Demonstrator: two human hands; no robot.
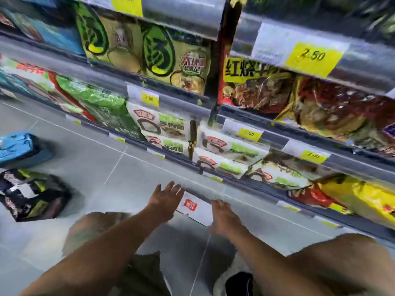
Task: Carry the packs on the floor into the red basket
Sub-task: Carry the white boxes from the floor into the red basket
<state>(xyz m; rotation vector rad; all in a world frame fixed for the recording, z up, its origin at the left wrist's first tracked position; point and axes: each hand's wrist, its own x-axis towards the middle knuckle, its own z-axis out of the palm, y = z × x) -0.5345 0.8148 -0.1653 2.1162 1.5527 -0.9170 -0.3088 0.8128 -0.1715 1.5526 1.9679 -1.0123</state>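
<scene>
Two hands, left (165, 197) and right (222, 214), fingers spread, flank one white pack (195, 208); two more packs lie left.

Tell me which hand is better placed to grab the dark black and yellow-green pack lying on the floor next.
Left, probably. The left hand is open beside the white pack with a red logo, on the same side as the dark black and yellow-green pack. The right hand sits further away, across the white pack.
</scene>
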